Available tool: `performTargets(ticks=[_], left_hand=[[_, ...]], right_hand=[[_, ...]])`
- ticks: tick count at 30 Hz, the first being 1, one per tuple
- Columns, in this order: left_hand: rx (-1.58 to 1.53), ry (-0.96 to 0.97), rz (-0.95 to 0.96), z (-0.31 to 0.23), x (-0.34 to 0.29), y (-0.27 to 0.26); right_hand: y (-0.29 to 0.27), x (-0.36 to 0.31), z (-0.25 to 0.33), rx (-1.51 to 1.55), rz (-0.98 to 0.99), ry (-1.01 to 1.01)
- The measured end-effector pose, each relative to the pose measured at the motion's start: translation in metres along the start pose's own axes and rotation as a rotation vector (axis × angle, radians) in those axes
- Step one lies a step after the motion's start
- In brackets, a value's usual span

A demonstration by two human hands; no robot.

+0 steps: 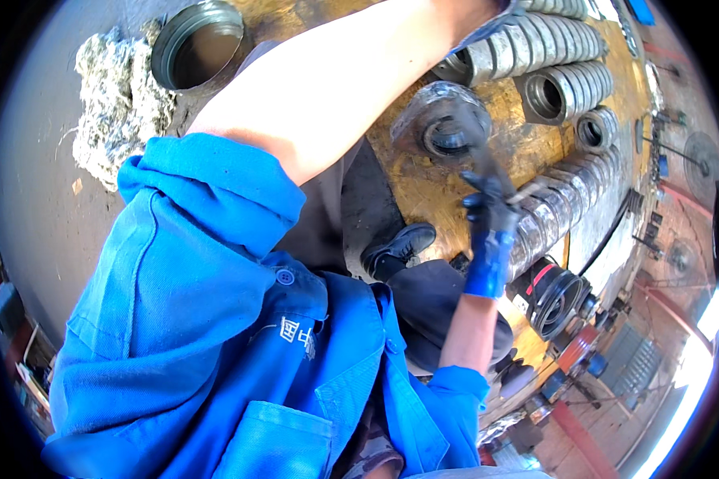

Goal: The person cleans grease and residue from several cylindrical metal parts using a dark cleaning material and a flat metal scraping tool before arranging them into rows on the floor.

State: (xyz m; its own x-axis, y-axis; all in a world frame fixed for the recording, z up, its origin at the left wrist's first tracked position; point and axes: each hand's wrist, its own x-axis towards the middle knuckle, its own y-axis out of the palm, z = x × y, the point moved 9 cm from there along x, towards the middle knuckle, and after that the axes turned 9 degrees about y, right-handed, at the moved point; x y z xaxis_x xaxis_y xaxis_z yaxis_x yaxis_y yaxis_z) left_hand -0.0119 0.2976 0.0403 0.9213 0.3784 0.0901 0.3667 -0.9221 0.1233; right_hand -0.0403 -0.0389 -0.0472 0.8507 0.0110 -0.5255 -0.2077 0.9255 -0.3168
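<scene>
My left forearm reaches across to the top edge, where my left hand (pixel 487 22), in a dark blue glove, is cut off by the frame. Its fingers are out of sight, close to a row of ringed metal parts (pixel 527 49). My right hand (pixel 491 227), in a blue glove with dark fingers, is closed and smeared by motion. From it a long dark blurred thing (pixel 481 140) runs up toward a round metal part (pixel 447 137); its kind is unclear. Clear, shiny film (pixel 411 120) seems to lie around that part, which rests on the worn yellowish surface (pixel 415 188).
More rows of metal rings (pixel 563 199) lie at the right, near a single ring (pixel 597 128) and a black coil (pixel 558 302). At the far left are a heap of whitish fibre waste (pixel 120 112) and a round metal tin (pixel 198 48). My shoe (pixel 399 246) is beside the surface.
</scene>
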Motion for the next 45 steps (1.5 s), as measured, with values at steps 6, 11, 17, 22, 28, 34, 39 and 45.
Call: performTargets(ticks=[6, 11, 17, 22, 28, 34, 39, 45], left_hand=[[0.412, 0.224, 0.243, 0.049, 0.090, 0.101], [0.664, 0.253, 0.587, 0.074, 0.050, 0.130], [0.695, 0.166, 0.809, 0.114, 0.029, 0.178], [0.703, 0.066, 1.009, 0.151, 0.018, 0.210], [0.743, -0.079, 1.080, 0.187, 0.016, 0.217], [0.718, -0.056, 1.117, 0.217, 0.020, 0.240], [0.767, -0.006, 1.116, 0.228, 0.023, 0.238], [0.786, -0.023, 1.120, 0.236, 0.026, 0.242]], right_hand=[[-0.118, -0.036, 0.060, 0.579, 0.166, -0.380], [-0.165, -0.015, 0.008, 0.806, 0.058, -0.229], [-0.172, -0.015, -0.001, 1.170, 0.311, -0.116], [-0.203, -0.029, -0.014, 1.218, 0.162, -0.197], [-0.220, -0.049, -0.019, 1.208, -0.080, -0.169], [-0.238, -0.062, -0.032, 1.232, 0.023, -0.319], [-0.241, -0.062, -0.040, 1.206, -0.040, -0.305], [-0.244, -0.067, -0.047, 1.215, -0.059, -0.308]])
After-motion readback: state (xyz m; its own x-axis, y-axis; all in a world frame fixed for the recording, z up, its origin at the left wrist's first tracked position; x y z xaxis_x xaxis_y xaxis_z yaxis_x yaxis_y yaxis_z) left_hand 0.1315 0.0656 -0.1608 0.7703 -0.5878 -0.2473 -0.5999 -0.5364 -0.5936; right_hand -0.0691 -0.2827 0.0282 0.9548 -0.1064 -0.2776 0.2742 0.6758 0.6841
